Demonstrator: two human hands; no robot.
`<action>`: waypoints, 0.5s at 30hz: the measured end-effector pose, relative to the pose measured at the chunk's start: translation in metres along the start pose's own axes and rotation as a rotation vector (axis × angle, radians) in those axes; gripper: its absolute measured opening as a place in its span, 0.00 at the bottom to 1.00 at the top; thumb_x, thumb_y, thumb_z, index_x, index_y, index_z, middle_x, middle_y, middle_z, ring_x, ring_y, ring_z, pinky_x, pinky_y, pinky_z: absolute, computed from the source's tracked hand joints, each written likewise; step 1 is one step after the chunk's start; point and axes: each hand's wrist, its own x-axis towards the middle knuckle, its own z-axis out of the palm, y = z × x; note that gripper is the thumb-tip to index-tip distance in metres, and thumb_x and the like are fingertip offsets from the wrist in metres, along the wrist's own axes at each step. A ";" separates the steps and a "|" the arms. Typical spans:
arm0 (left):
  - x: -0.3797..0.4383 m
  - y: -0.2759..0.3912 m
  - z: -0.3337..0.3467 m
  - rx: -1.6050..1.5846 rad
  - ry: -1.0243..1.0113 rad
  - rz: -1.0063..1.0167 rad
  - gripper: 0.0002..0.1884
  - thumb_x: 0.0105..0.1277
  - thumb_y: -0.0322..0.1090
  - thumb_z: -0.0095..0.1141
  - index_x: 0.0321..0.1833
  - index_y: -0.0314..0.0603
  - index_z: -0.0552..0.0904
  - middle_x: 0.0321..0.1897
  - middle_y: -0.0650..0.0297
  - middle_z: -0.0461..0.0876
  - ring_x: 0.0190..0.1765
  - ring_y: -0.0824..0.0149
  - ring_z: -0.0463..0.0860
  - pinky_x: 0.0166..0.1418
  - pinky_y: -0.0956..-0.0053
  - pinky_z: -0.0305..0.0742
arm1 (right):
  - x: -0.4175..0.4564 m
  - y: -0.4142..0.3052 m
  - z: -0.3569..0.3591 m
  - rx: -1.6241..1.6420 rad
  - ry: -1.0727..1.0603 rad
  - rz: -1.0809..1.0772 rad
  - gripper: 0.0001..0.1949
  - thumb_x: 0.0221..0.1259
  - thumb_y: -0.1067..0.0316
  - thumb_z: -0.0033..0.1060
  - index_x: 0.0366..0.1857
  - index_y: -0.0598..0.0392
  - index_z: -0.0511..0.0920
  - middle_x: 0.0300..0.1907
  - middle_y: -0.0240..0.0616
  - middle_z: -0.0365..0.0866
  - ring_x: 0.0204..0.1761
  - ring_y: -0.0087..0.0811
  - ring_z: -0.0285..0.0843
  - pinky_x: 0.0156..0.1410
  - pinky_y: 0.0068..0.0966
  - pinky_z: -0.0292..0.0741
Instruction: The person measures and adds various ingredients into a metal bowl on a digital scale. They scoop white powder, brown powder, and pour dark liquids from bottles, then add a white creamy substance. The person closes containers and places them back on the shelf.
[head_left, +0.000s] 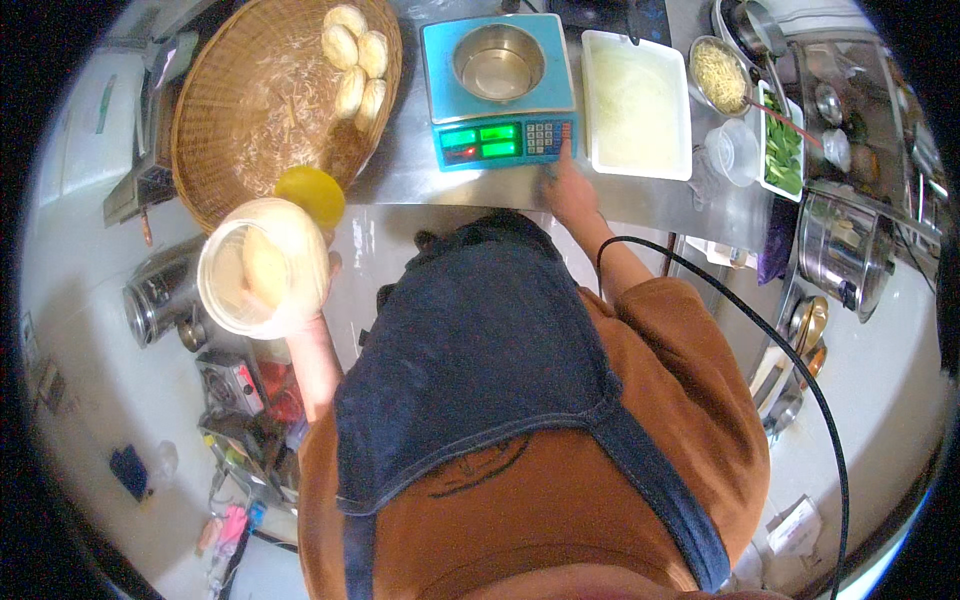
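Note:
A clear plastic jar (262, 268) with pale powder inside is held in my left hand (306, 327), its mouth tilted towards me. A round yellow lid (310, 196) shows just beyond the jar; whether it is joined to it I cannot tell. With its index finger stretched out, my right hand (571, 193) touches the right side of the keypad on a blue digital scale (439, 82). The scale's green displays are lit. A round steel bowl (497, 69) stands on its platform, and its bottom looks bare.
Left of the scale, a wicker basket (217, 97) holds several round pale dough-like pieces (351, 91). On the right are a white tray (679, 161) of pale contents, a bowl of yellow shreds (718, 75), a clear plastic cup (731, 154) and a tray of green leaves (782, 150). A black cable (780, 337) arches past my right arm.

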 end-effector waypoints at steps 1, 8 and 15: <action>0.002 -0.005 0.003 -0.032 -0.025 -0.012 0.57 0.57 0.78 0.66 0.84 0.49 0.67 0.78 0.46 0.73 0.74 0.28 0.72 0.56 0.26 0.78 | 0.003 -0.001 -0.001 -0.005 -0.022 0.014 0.55 0.77 0.54 0.60 0.87 0.47 0.21 0.43 0.65 0.90 0.39 0.66 0.89 0.45 0.60 0.83; 0.012 -0.012 -0.007 0.366 0.050 0.021 0.49 0.66 0.73 0.61 0.83 0.49 0.68 0.78 0.48 0.74 0.75 0.32 0.73 0.63 0.27 0.76 | 0.010 0.001 -0.009 -0.067 -0.055 -0.051 0.32 0.72 0.58 0.60 0.77 0.55 0.65 0.44 0.61 0.90 0.46 0.65 0.88 0.53 0.57 0.82; 0.013 -0.034 0.068 0.343 0.327 0.326 0.39 0.78 0.66 0.53 0.78 0.41 0.74 0.75 0.50 0.78 0.73 0.49 0.81 0.77 0.45 0.79 | -0.032 -0.080 -0.123 0.108 0.127 -0.837 0.10 0.73 0.71 0.52 0.47 0.63 0.83 0.46 0.54 0.83 0.52 0.53 0.82 0.59 0.45 0.80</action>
